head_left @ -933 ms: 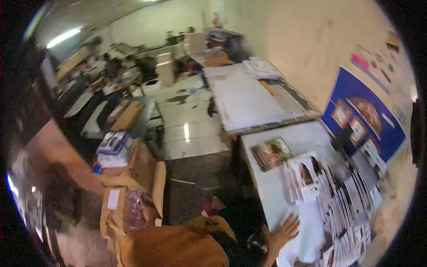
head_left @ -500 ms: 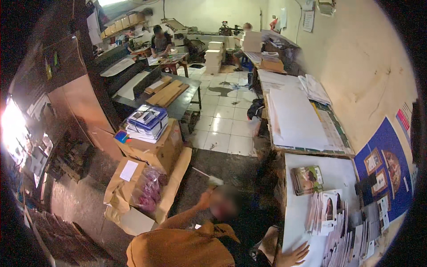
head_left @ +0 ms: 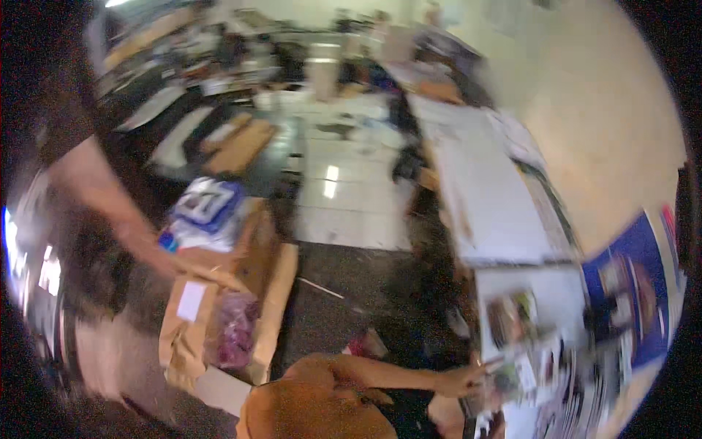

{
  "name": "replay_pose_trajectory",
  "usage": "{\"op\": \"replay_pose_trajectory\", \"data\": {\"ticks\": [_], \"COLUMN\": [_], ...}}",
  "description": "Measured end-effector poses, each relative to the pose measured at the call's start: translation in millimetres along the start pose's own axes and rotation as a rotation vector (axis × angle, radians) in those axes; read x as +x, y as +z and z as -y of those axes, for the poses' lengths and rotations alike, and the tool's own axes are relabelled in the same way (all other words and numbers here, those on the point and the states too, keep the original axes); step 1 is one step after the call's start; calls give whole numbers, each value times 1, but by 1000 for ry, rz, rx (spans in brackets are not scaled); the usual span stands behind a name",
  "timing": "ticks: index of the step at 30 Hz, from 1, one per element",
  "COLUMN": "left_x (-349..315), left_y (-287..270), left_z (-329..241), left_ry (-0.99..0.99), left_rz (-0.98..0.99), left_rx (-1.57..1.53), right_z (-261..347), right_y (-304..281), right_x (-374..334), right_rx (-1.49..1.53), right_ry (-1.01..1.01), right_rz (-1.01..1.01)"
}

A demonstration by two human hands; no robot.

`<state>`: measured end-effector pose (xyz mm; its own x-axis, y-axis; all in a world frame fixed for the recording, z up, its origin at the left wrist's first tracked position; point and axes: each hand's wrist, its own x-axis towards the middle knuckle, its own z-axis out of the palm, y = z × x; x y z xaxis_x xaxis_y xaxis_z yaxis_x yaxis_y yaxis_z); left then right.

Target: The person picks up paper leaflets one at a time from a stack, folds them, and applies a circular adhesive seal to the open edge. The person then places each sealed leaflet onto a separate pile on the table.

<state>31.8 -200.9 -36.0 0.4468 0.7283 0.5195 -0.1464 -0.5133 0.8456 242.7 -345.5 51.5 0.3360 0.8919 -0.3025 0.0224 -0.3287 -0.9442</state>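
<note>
My left arm crosses in front of me to the right-hand table. At the table's edge, my left hand point(head_left: 462, 386) is at a printed booklet point(head_left: 512, 379) with green and brown on its cover, its fingers around the near side; motion blurs the grip. Lower down at the same edge, a smeared patch looks like my right hand point(head_left: 499, 424), its fingers not distinguishable. Just beyond the held booklet lies a small pile of picture booklets point(head_left: 510, 318). A long row of thin pale booklets point(head_left: 567, 399) stands to the right of my hands.
A white-topped table point(head_left: 486, 219) runs along the right wall, where a blue poster point(head_left: 636, 285) hangs. Cardboard boxes point(head_left: 191, 322) stand at left, with a purple plastic bag point(head_left: 238, 333) and a stack of blue-and-white papers point(head_left: 208, 205). A thin stick point(head_left: 320, 288) lies on the dark floor.
My left hand has swung from low in front of me to the right table, where a green-and-brown booklet now shows. My right hand no longer lies spread on the table. The view has turned.
</note>
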Motion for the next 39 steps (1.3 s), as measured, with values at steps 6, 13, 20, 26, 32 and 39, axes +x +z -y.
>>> {"op": "replay_pose_trajectory", "data": {"ticks": [6, 13, 20, 26, 32, 39], "left_x": [48, 51, 62, 70, 76, 83], "left_y": [-22, 19, 47, 62, 75, 98], "left_z": [-50, -47, -56, -48, -68, -69], "left_ry": [-310, -371, -388, -347, -489, -610], "left_rz": [-53, -39, 27, 110, 252, 299], "left_rx": [-59, -363, -400, -681, -893, -1146], "right_z": [60, 41, 48, 49, 53, 31], "right_y": [38, 1, 7, 5, -14, -57], "right_x": [48, 53, 14, 1, -3, -1], "right_rx": [-129, 112, -280, -265, 145, 184], "right_ry": [-136, -230, -697, -714, -235, -272], "right_rz": [75, 70, -130, -170, 165, 65]}}
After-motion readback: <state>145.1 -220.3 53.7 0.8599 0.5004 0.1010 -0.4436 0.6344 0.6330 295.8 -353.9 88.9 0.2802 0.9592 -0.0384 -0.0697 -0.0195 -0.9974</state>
